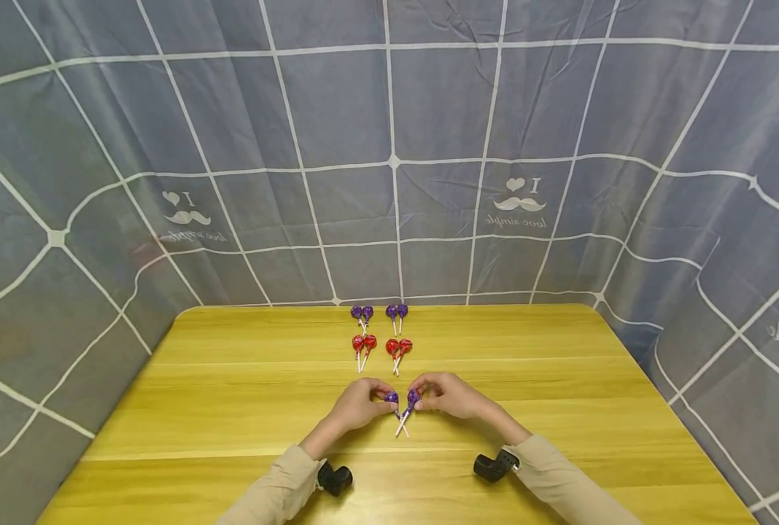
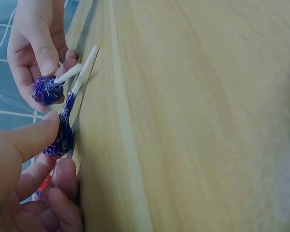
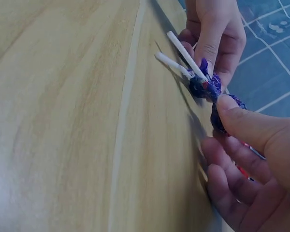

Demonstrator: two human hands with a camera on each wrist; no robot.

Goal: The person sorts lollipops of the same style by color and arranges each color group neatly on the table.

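My left hand point(image 1: 362, 403) pinches a purple-wrapped lollipop point(image 1: 392, 398) by its round head, thumb on one side and fingers on the other. Opposite it, my right hand point(image 1: 454, 396) grips a second purple lollipop point(image 1: 413, 399) in the same manner. Their white sticks point toward me and cross in the head view. From the left wrist, the left hand's lollipop point(image 2: 61, 137) appears low over the wooden table. In the right wrist view, the right thumb point(image 3: 232, 108) partly hides the wrapped head beneath it.
Beyond the hands, two pairs of red lollipops point(image 1: 364, 343) point(image 1: 399, 347) lie on the wooden table point(image 1: 245, 394). Farther back are two pairs of purple lollipops point(image 1: 362, 313) point(image 1: 397, 311), near the far edge. A grey checked curtain point(image 1: 350, 211) hangs behind and along both sides.
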